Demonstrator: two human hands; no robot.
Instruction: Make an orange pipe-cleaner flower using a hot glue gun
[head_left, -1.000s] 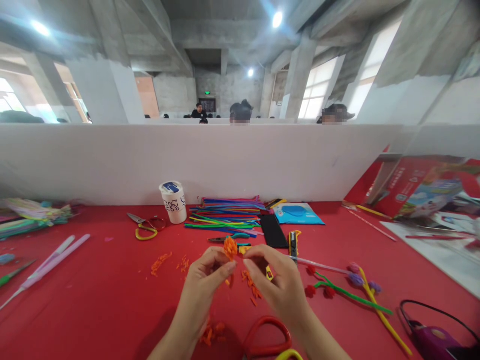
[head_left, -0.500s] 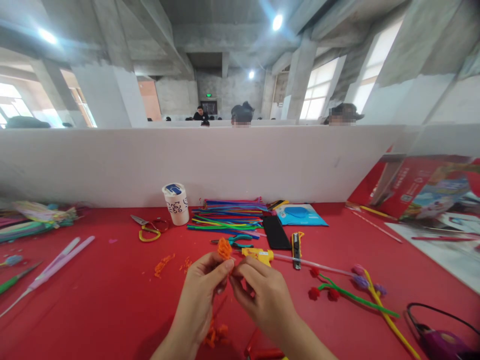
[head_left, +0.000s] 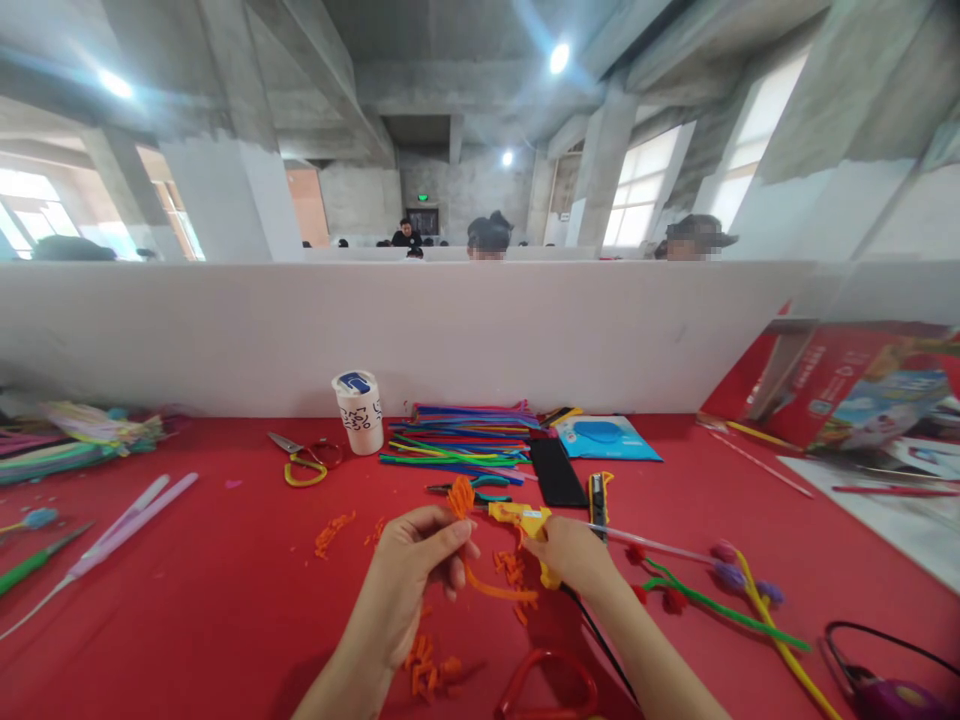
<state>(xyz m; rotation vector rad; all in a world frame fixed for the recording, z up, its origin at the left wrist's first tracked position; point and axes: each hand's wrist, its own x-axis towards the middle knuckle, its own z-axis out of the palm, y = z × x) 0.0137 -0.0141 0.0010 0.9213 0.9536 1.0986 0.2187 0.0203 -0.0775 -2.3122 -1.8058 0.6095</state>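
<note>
My left hand pinches an orange pipe-cleaner piece, a fluffy tuft on top with a bent strand hanging out to the right. My right hand has its fingers around the yellow hot glue gun, which lies on the red table. The glue gun's handle and trigger are partly covered by that hand. A black cord runs from it toward me. Orange clippings lie between my hands, and more orange scraps sit below the left one.
Behind are a bundle of coloured pipe cleaners, a white cup, a black phone and a box cutter. Yellow-handled scissors lie left; red-handled scissors lie near me. Pipe-cleaner stems are right. A white partition stands behind.
My right hand has left the orange piece and moved right onto the glue gun. The left hand keeps the piece, whose strand now hangs free. The view has shifted slightly.
</note>
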